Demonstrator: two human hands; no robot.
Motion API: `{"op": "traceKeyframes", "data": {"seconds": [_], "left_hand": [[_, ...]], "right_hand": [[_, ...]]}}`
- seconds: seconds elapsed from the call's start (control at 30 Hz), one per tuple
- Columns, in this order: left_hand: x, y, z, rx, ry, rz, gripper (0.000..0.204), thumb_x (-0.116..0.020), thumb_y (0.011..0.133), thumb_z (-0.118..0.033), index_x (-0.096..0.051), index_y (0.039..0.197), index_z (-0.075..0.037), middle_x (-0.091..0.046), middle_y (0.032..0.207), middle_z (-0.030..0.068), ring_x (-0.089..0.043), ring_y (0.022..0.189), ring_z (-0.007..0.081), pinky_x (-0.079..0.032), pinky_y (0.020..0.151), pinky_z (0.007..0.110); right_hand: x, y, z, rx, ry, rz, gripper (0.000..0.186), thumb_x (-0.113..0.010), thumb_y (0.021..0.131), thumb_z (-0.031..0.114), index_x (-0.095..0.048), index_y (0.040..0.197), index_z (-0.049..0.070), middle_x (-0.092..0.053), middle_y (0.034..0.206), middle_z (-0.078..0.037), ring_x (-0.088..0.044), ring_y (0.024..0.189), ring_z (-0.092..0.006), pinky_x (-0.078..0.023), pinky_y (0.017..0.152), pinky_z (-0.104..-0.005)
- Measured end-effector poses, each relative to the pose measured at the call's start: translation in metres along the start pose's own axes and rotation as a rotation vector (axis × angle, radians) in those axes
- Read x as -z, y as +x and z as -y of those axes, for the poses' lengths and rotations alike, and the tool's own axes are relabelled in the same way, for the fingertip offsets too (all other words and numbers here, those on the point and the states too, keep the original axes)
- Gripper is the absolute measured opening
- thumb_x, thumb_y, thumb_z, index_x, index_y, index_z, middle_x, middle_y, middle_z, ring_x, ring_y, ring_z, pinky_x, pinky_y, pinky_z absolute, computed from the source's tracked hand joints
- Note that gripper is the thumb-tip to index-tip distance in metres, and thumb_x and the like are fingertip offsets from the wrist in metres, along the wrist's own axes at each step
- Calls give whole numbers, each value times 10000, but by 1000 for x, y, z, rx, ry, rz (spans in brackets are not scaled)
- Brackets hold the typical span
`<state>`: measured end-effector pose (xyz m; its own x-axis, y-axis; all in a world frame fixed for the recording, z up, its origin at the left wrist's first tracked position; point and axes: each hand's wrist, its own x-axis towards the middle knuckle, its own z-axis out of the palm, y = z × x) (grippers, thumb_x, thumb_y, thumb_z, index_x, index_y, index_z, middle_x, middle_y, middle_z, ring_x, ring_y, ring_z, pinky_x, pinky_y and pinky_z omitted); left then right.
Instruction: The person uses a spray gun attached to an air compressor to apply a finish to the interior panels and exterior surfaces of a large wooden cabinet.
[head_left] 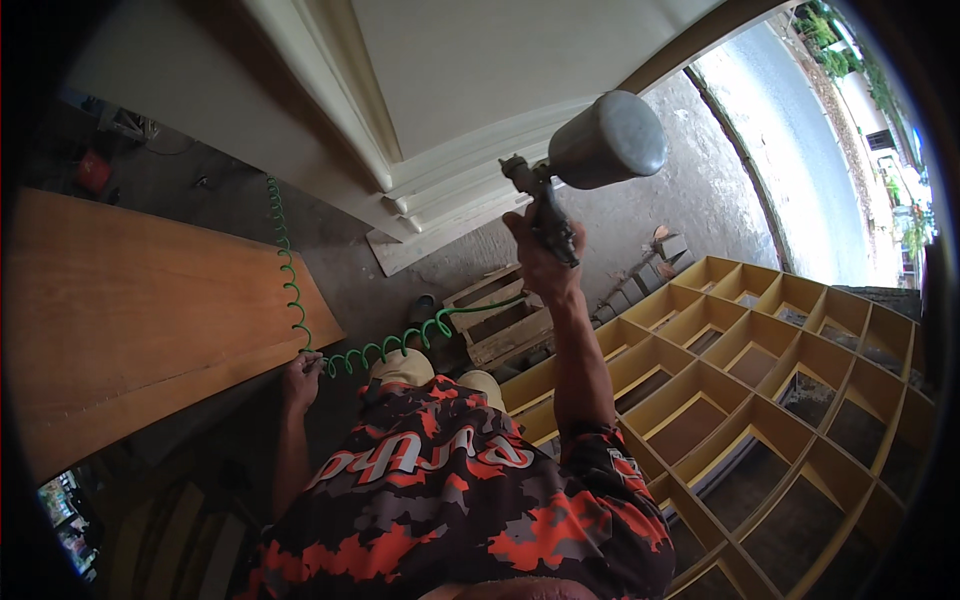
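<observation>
My right hand [548,255] grips a metal spray gun [540,205], raised just in front of a white panel piece with moulded edges [440,75]. The gun's round grey cup [607,140] sits on top, tilted to the right. A green coiled air hose [440,322] runs from near that hand across my legs. My left hand [304,375] is closed on this hose, beside the edge of a wooden board [160,330]. The hose's other stretch [285,265] climbs away from there toward the back left.
A yellow grid of open compartments [720,420] fills the right side. A wooden crate [482,315] stands beyond my legs on the concrete floor [700,175]. A red object [93,170] lies at the back left. A road [800,130] shows outside, top right.
</observation>
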<state>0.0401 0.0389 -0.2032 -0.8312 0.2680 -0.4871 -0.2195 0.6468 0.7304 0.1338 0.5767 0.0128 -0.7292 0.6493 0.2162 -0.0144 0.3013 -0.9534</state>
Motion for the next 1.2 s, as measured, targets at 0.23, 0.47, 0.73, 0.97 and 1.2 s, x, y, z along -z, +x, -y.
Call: {"op": "traceKeyframes", "data": {"seconds": [0.23, 0.47, 0.73, 0.97, 1.2], "left_hand": [[-8, -3, -25, -4, -21, 53, 218, -688, 1034, -62, -706, 1232, 26, -774, 1037, 83, -728, 905, 142, -562, 848, 302], [-16, -9, -36, -12, -49, 76, 226, -692, 1035, -71, -700, 1239, 26, -771, 1029, 73, -716, 889, 129, -558, 846, 294], [-25, -11, -51, -19, -111, 98, 216, -689, 1039, -72, -701, 1234, 20, -768, 1023, 65, -699, 896, 117, -551, 850, 285], [-27, -14, -50, -16, -168, 103, 212, -694, 1036, -64, -703, 1231, 18, -756, 1005, 53, -672, 882, 103, -538, 845, 278], [-31, -18, -63, -19, -222, 130, 219, -693, 1037, -62, -699, 1240, 19, -758, 1020, 59, -671, 885, 102, -541, 851, 276]], "right_hand": [[48, 35, -15, -28, 18, -80, 189, -818, 956, 69, -637, 904, 58, -557, 655, 57, -480, 565, -29, -372, 497, -258], [83, 62, -10, -114, 34, -119, 207, -805, 979, 144, -648, 873, 62, -559, 568, 30, -497, 473, -49, -379, 453, -282], [130, 96, -27, -57, -44, -200, 209, -793, 1001, 158, -637, 890, 75, -567, 570, 31, -501, 464, -55, -373, 448, -287], [168, 126, -36, -19, 17, -238, 225, -753, 1039, 162, -603, 882, 106, -514, 566, 28, -436, 379, -75, -303, 368, -281], [205, 150, -40, -83, 11, -301, 257, -777, 1019, 184, -617, 832, 109, -530, 553, 38, -463, 404, -70, -335, 393, -282]]}}
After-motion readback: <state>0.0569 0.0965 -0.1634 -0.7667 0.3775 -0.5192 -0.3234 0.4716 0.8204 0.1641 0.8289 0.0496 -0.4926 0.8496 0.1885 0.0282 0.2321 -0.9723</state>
